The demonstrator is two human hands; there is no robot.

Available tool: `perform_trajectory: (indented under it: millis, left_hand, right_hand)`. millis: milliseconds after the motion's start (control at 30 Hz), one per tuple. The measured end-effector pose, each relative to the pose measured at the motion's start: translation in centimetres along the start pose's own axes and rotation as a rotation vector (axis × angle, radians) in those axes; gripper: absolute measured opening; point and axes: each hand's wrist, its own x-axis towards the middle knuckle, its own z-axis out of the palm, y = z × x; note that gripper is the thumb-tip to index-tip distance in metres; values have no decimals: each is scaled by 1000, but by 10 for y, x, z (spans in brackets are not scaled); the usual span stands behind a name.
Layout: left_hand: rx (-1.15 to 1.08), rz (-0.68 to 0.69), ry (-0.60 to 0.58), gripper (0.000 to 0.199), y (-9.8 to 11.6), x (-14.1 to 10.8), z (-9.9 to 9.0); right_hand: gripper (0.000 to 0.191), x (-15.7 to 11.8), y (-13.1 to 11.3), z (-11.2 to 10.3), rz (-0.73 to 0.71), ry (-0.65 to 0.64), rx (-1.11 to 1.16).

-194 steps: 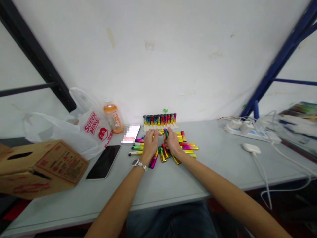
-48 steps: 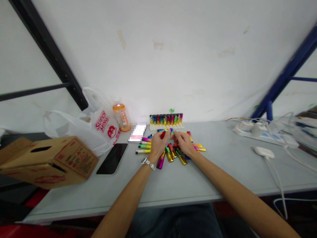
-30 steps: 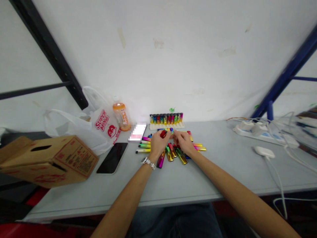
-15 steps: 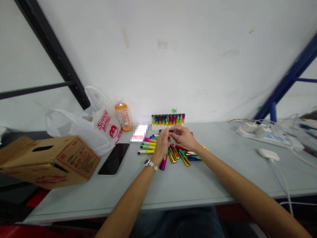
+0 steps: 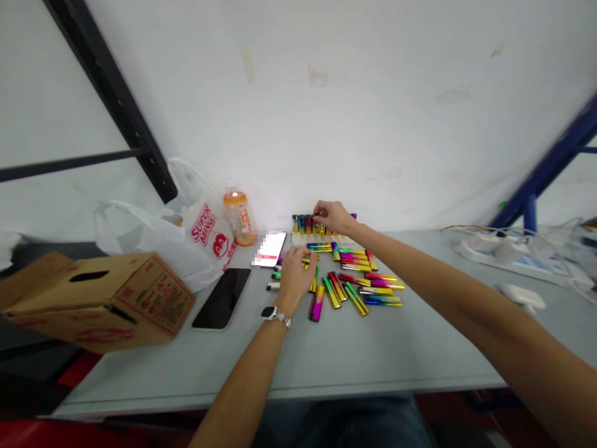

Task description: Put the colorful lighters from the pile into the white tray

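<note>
Find loose lighters (image 5: 317, 305) flat on the table (image 5: 354, 351) in front of the rack (image 5: 301, 239), and upright lighters (image 5: 301, 224) standing in a row along the back of the rack. Note right hand (image 5: 333, 216) above the rack, with fingertips pinched together, apparently on a lighter (image 5: 316, 215), and left hand (image 5: 295, 274) in front of the rack, with fingers curled and slightly apart over loose lighters, contact unclear. Treat as light, stiff and probably slippery, given the glossy coating; pinch mid-body between both broad sides, clear of the top end.
</note>
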Motion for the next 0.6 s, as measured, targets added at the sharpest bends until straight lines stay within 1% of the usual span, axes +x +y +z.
perform_trajectory:
  millis: [133,233,367,433,533,600]
  left_hand:
    - [119,10,-31,16,0,-1,1]
    - [216,-2,-64,11,1,-3,-1]
    - [273,-37,-108,8,6,-5,-5]
    - [290,-43,-117,8,8,-6,-6]
    - [309,-45,-133,11,11,-7,-7]
    - [326,-42,-149,13,12,-7,-7]
  right_hand:
    - [12,6,8,17,-50,-54,-147]
    - [13,3,10,21,-72,-55,-246]
    - [13,-2,12,17,-33,-60,-307]
    - [15,-5,11,14,-18,-43,-359]
    - [21,-11,7,8,-20,0,-465]
    - [26,-15,2,5,-20,-6,-510]
